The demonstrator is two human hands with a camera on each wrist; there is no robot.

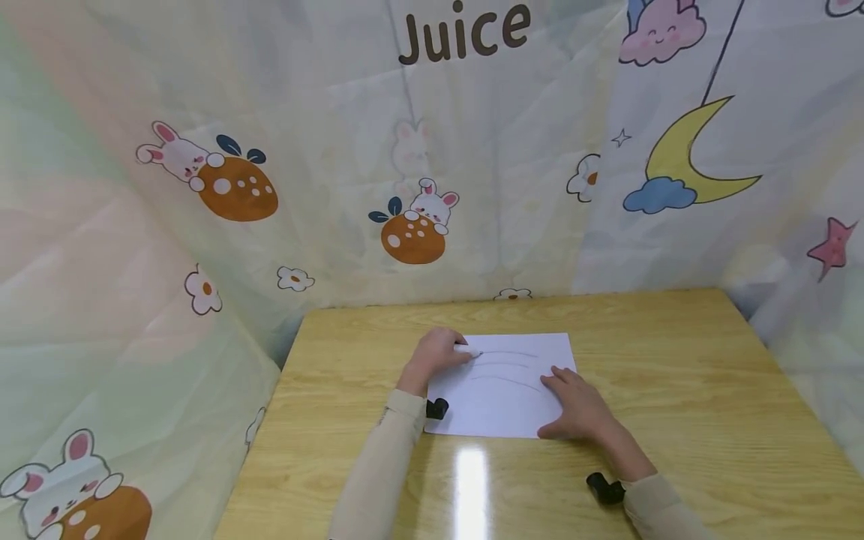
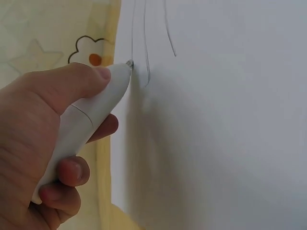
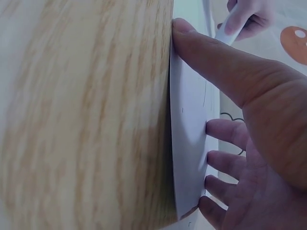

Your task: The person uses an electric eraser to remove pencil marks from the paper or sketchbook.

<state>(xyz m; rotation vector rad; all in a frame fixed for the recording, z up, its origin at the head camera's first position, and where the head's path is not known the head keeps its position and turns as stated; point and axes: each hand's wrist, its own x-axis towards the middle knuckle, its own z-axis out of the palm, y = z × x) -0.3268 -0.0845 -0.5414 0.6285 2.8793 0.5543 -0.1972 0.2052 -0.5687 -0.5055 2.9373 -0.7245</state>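
Note:
A white sheet of paper (image 1: 499, 409) with several thin, grey curved lines lies on the wooden table. My left hand (image 1: 435, 352) grips a thick white pen-shaped tool (image 2: 81, 122) with a small grey metal-looking tip. In the left wrist view, that tip touches the sheet at the end of one line; the tool's exact kind cannot be told. My right hand (image 1: 580, 405) rests at the sheet's lower right corner with its fingers (image 3: 228, 165) spread. Its thumb presses the near edge and the fingertips touch the surface. The paper bows slightly off the table there.
The wooden table (image 1: 688, 375) extends around the sheet on all sides. A printed cloth (image 1: 324, 150) with rabbits, flowers and a moon hangs behind and at the sides. Black wrist camera mounts (image 1: 605, 489) sit at both cuffs.

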